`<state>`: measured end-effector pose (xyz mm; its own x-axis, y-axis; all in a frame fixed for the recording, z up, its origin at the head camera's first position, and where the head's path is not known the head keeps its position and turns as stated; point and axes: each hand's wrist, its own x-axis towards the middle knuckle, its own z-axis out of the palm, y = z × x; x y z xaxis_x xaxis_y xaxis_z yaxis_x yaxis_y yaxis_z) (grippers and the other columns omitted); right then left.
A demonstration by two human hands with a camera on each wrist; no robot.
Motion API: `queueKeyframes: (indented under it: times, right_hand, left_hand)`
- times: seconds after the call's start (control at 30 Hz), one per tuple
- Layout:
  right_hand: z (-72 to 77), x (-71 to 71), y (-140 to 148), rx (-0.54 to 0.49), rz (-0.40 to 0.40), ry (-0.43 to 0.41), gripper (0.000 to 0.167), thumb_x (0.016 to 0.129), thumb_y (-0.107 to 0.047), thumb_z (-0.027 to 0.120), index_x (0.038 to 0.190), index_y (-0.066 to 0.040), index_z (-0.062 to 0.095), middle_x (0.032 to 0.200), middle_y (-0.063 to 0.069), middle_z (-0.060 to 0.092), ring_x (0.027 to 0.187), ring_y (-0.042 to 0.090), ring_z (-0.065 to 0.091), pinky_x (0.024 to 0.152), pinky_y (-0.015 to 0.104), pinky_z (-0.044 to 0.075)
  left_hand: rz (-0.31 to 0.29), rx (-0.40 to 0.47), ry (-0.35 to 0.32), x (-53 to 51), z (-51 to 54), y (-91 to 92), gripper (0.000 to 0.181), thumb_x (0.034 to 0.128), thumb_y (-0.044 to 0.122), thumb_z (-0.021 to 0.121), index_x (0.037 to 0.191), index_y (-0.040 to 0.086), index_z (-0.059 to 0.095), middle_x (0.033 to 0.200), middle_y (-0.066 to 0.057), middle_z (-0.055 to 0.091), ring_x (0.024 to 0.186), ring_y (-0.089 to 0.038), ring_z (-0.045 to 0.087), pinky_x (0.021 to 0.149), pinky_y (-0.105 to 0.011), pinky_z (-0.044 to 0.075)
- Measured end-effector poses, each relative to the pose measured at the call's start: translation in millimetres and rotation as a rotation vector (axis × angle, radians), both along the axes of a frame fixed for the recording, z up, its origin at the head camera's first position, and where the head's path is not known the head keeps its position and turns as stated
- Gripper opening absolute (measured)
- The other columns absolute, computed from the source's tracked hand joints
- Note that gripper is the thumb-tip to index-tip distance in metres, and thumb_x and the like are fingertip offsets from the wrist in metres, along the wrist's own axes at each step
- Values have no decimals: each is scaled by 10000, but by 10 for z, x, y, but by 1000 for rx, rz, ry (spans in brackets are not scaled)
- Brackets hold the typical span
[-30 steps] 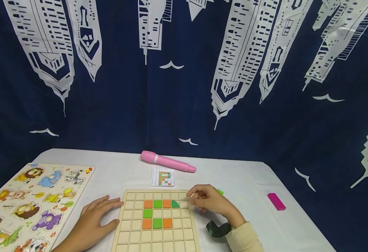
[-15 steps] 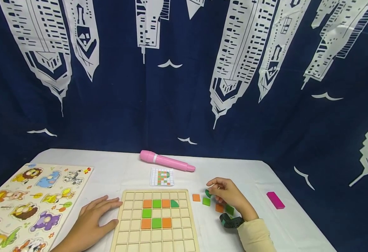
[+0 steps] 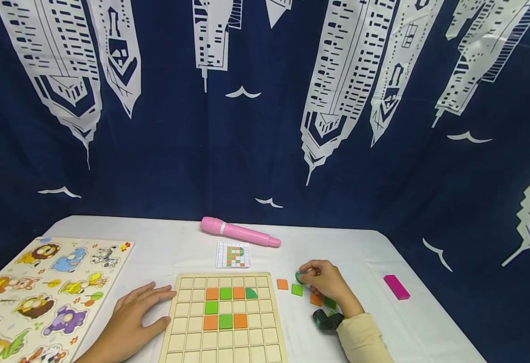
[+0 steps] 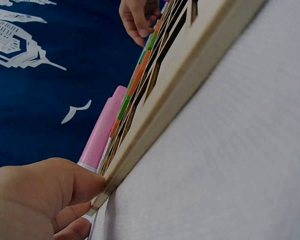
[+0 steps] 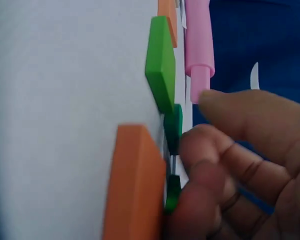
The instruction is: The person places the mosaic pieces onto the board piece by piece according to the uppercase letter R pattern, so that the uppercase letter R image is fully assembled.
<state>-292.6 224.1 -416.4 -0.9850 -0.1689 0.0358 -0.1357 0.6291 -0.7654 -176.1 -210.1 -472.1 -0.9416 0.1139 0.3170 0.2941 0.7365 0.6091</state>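
Observation:
A wooden grid board (image 3: 192, 341) holds orange and green squares and a dark green quarter-round (image 3: 251, 293). Spread fingers of my left hand (image 3: 131, 320) rest against its left edge, the thumb touching the rim in the left wrist view. Right of the board, my right hand (image 3: 329, 283) is at another dark green piece (image 3: 298, 277), fingers bent and thumb apart from it in the right wrist view (image 5: 174, 129). Loose orange (image 3: 282, 284) and green (image 3: 297, 290) squares lie beside it; others are partly under the hand. A small patterned card (image 3: 233, 255) lies behind the board.
A pink marker (image 3: 241, 234) lies behind the card. An animal puzzle board (image 3: 49, 297) covers the left side of the white table. Far to the right is a magenta block (image 3: 396, 287). Dark blue printed cloth hangs behind.
My right hand has moved right from the board's upper right corner to the loose pieces, uncovering several, then shifted slightly. My left hand has stayed at the board's edge.

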Motion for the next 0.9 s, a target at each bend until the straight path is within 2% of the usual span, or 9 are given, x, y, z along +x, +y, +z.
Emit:
queueKeyframes:
  times: [0.2, 0.47, 0.6, 0.77, 0.9]
  right_hand:
    - [-18, 47, -19, 99, -23, 25, 198, 888, -94, 868, 1035, 0, 775, 722, -3, 629, 571, 141, 548, 546, 269, 501]
    - [-72, 87, -27, 122, -44, 35, 125, 895, -86, 864, 887, -56, 743, 706, -13, 594, 568, 135, 535, 538, 267, 490]
    - [-71, 91, -29, 128, -35, 28, 138, 908, -70, 850, 873, -62, 717, 721, -5, 597, 576, 134, 525, 537, 254, 473]
    - [-51, 48, -54, 112, -20, 35, 153, 906, -18, 844, 893, -53, 696, 773, 8, 610, 598, 138, 528, 541, 248, 470]
    - [1, 13, -68, 76, -2, 32, 104, 918, 8, 825, 973, -7, 738, 786, 12, 601, 595, 140, 523, 543, 254, 480]
  left_hand:
    - [-5, 6, -16, 14, -15, 28, 436, 888, 244, 862, 1310, 208, 761, 1460, -86, 686, 1455, -486, 471, 1121, -679, 286]
    - [-5, -8, -59, 33, -38, 36, 438, 897, 259, 857, 1320, 206, 755, 1470, -91, 678, 1466, -487, 457, 1130, -697, 282]
    - [-8, -7, -36, 38, -50, 28, 434, 895, 252, 859, 1314, 205, 758, 1464, -91, 682, 1459, -485, 460, 1129, -695, 281]
    - [-2, -14, 33, 29, -48, 0, 432, 890, 232, 858, 1310, 191, 762, 1454, -95, 691, 1441, -471, 475, 1120, -671, 286]
    - [-7, -15, 79, 14, -29, -8, 439, 885, 221, 859, 1311, 183, 763, 1447, -104, 696, 1427, -473, 487, 1105, -673, 292]
